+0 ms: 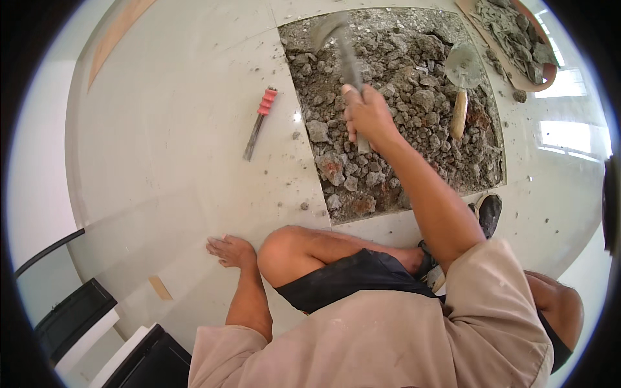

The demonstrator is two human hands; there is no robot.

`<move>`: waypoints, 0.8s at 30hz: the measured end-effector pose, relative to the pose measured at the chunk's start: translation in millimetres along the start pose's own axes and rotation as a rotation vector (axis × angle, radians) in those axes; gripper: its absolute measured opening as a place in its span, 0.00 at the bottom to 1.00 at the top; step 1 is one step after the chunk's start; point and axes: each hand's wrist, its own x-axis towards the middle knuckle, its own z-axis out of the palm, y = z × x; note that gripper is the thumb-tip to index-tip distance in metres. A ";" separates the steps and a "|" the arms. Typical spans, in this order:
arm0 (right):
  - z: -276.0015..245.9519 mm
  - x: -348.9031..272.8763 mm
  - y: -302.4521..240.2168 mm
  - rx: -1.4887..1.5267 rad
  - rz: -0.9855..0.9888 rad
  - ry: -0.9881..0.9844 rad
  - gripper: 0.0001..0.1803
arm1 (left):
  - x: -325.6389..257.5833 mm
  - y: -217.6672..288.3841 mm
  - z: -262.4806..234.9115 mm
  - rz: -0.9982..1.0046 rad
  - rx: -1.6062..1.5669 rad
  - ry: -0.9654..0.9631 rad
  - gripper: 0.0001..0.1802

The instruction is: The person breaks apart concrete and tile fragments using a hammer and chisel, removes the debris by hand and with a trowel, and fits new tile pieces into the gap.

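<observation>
My right hand [372,119] is wrapped round the handle of a hammer [350,59], its head blurred and pointing away from me. The hammer is over a square opening in the tiled floor filled with grey broken rubble [424,100]. Flat on the tiles beside my bent knee rests my left hand [233,251], fingers spread and holding nothing. Left of the opening lies a chisel [260,123] with a red ribbed grip. A trowel [462,71] with a wooden handle lies on the right part of the rubble.
At the far right, an orange-brown container [548,79] holds grey broken slabs. Small crumbs lie scattered on the pale glossy tiles [181,129]. Black-and-white furniture pieces [77,317] stand at the lower left, near a small tan strip [160,288]. A long tan strip [116,39] lies at the upper left.
</observation>
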 end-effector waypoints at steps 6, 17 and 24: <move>11.1 -14.4 45.1 0.019 -0.037 0.128 0.15 | -1.5 5.6 10.5 0.020 0.003 0.025 0.34; 16.8 -3.6 55.1 0.175 -0.333 0.385 0.17 | -5.3 12.0 8.7 0.022 0.007 0.007 0.34; -11.0 -30.6 4.2 0.017 -0.128 0.060 0.14 | -1.3 -1.8 -0.2 0.003 -0.020 -0.003 0.34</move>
